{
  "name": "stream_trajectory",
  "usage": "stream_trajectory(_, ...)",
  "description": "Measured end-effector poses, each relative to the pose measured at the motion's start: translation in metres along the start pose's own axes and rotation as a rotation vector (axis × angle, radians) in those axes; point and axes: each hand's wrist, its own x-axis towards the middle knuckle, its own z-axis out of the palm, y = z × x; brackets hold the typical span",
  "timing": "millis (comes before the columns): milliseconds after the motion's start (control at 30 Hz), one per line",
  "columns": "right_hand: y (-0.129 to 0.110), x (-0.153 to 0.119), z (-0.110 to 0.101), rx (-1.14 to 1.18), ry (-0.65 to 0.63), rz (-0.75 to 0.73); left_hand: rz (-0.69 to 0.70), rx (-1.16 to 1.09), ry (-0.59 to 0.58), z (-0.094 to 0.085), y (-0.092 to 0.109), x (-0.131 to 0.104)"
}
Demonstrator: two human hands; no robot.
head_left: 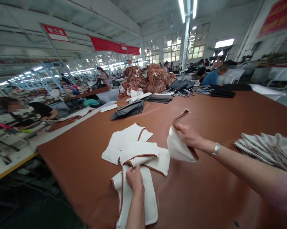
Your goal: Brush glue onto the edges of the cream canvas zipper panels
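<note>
The right hand [187, 135] pinches a limp, light white piece [179, 148] above the brown surface [217, 124]; the left hand's [136, 179] fingers grip the pile [138, 152]. Brown edges seem the firmest hold.

Loose fabric panels [134, 149] overlap on near-centre of table [205, 190]. Fanned stack of fabric panels [269, 149] at table's right edge. Strip stack [128, 110] behind loose panels, toward left. Heaped bundles [153, 78] behind strip stack. Folded strap pile [222, 90] on far side, right of bundles. Sewing workstation [17, 136] left of table. Overhead banner [110, 45] beyond, above.
</note>
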Motion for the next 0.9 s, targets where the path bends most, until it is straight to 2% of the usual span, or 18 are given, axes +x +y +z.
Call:
stream_trajectory(33, -0.018, 0.025, 0.009, -0.148, -0.087, -0.093, -0.024, 0.027, 0.001, 0.000, -0.006, 0.013)
stream_trajectory(67, -0.036, 0.045, 0.026, -0.181, -0.132, -0.143, -0.048, 0.049, -0.004, 0.002, -0.012, 0.023)
stream_trajectory(133, -0.069, 0.072, 0.077, -0.192, -0.238, -0.227, -0.082, 0.089, -0.019, 0.009, -0.023, 0.035)
stream_trajectory(200, -0.090, 0.080, 0.136, -0.188, -0.361, -0.278, -0.101, 0.121, -0.026, 0.016, -0.034, 0.042)
stream_trajectory(300, -0.097, 0.074, 0.207, -0.169, -0.534, -0.299, -0.133, 0.161, -0.046, 0.026, -0.049, 0.047)
stream_trajectory(333, -0.095, 0.072, 0.222, -0.158, -0.568, -0.295, -0.147, 0.173, -0.056, 0.028, -0.053, 0.049)
stream_trajectory(400, -0.085, 0.074, 0.238, -0.120, -0.611, -0.281, -0.168, 0.194, -0.071, 0.032, -0.057, 0.051)
stream_trajectory(467, -0.074, 0.084, 0.238, -0.059, -0.654, -0.256, -0.160, 0.200, -0.070, 0.033, -0.054, 0.052)
stream_trajectory(533, -0.060, 0.096, 0.225, 0.017, -0.680, -0.203, -0.116, 0.196, -0.063, 0.030, -0.042, 0.049)
stream_trajectory(600, -0.043, 0.103, 0.203, 0.115, -0.680, -0.123, -0.032, 0.186, -0.060, 0.023, -0.024, 0.038)
stream_trajectory(667, -0.019, 0.099, 0.175, 0.250, -0.667, -0.031, 0.084, 0.174, -0.069, 0.013, -0.002, 0.021)
stream_trajectory(767, 0.025, 0.068, 0.131, 0.486, -0.641, 0.107, 0.343, 0.027, -0.159, -0.002, 0.027, -0.013)
stream_trajectory(833, 0.051, 0.032, 0.108, 0.662, -0.629, 0.203, 0.485, -0.174, -0.311, -0.008, 0.038, -0.035)
stream_trajectory(900, 0.069, -0.009, 0.093, 0.823, -0.618, 0.305, 0.538, -0.240, -0.510, -0.007, 0.041, -0.053)
